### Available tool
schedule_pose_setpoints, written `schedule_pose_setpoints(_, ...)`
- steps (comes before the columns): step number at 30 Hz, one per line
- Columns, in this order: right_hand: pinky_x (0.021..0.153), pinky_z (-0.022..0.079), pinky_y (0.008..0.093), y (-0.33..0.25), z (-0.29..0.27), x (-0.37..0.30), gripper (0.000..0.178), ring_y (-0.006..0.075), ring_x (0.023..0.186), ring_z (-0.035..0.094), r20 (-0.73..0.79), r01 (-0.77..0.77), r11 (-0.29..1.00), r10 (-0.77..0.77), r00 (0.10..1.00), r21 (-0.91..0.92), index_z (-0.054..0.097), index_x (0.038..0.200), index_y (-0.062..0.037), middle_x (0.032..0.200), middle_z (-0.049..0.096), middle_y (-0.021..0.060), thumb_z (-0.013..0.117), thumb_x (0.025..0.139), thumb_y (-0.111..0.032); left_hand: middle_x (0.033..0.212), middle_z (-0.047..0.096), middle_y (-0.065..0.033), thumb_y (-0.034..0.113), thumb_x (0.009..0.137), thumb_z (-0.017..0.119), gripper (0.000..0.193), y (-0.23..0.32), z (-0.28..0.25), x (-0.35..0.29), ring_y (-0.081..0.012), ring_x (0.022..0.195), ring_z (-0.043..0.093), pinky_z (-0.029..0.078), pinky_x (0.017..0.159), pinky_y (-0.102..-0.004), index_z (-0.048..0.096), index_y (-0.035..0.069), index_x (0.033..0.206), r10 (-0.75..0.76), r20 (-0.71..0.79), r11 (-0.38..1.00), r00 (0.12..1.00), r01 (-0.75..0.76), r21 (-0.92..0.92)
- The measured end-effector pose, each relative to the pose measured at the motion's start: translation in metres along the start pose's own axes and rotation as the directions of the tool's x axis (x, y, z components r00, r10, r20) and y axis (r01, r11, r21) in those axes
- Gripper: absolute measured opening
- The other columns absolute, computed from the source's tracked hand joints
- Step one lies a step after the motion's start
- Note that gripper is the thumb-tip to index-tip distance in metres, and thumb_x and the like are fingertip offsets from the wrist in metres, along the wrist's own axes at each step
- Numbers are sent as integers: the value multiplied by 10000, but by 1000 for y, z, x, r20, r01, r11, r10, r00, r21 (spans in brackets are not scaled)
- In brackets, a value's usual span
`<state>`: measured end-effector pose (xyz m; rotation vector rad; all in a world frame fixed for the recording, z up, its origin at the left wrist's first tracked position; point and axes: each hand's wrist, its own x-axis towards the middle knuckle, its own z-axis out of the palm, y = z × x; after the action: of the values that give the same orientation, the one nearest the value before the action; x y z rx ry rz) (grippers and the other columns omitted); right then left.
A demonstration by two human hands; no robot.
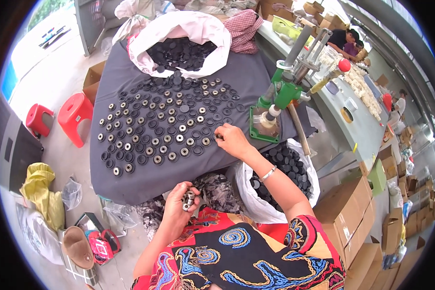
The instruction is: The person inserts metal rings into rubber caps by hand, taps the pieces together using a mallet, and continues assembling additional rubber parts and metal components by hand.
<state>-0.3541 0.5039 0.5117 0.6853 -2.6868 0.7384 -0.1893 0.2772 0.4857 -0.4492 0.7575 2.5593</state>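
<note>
My left hand (pixel 180 203) is curled below the table's front edge, shut around several small shiny metal bearings (pixel 188 199). Over the right part of the cloth-covered table (pixel 125 186), my right hand (pixel 233 141) pinches what looks like one more bearing, mostly covered by the fingertips. Rows of black plastic rings (pixel 197 150) lie to the left of it. Many of these rings have a metal bearing (pixel 206 141) seated in the middle; others show only black. Just beyond my right hand stands a green hand press (pixel 280 96) with a red-knobbed lever.
A white sack (pixel 217 58) of black discs lies open at the table's far side. Another sack (pixel 310 166) of black discs stands beside my right forearm. Red stools (pixel 76 116) are at left, cardboard boxes (pixel 345 212) at right. People (pixel 345 41) work at a long far table.
</note>
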Motion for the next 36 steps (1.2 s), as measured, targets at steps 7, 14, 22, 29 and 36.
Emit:
schedule_pose_setpoints(7, 769, 521, 455, 6, -3, 10, 155, 369, 828, 637, 142, -4, 983, 30, 989, -183, 673, 804, -15, 865, 636, 205, 587, 723, -115, 774, 605, -89, 283, 969, 518, 207, -4, -4, 3, -201, 561, 563, 342, 385, -237, 561, 86, 1015, 18, -40, 997, 999, -15, 74)
schedule_pose_setpoints(14, 770, 517, 458, 7, 7, 14, 124, 381, 836, 628, 149, -29, 974, 64, 987, -225, 636, 767, 0, 845, 616, 204, 643, 701, -104, 781, 599, -122, 275, 990, 461, 252, -4, -14, 6, -233, 557, 559, 347, 396, -255, 564, 45, 1007, -31, -34, 999, 999, 30, -38)
schedule_pose_setpoints(22, 787, 522, 439, 7, 3, 16, 154, 365, 851, 637, 218, -36, 964, 96, 971, -265, 648, 781, -1, 880, 626, 198, 665, 738, -148, 777, 618, -98, 317, 972, 474, 272, -9, -16, 7, -242, 577, 573, 353, 382, -261, 585, 70, 1001, -88, -28, 995, 996, 87, -39)
schedule_pose_setpoints(29, 722, 512, 375, -65, -12, -23, 120, 266, 815, 608, -62, 211, 941, -235, 970, -263, 628, 749, -58, 793, 593, 98, 614, 734, -177, 784, 621, -101, 305, 968, 492, 263, -5, -7, 9, -236, 570, 574, 351, 388, -262, 583, 69, 1036, -44, -3, 999, 999, 44, -21)
schedule_pose_setpoints(36, 698, 490, 399, -102, 6, -68, 207, 316, 778, 602, 306, 92, 860, -276, 911, 502, 646, 824, 3, 801, 591, 145, 634, 808, -203, 718, 623, -46, 344, 950, 544, 220, -12, 3, 8, -201, 517, 582, 326, 356, -238, 592, 130, 927, -28, 6, 996, 1000, 27, 86)
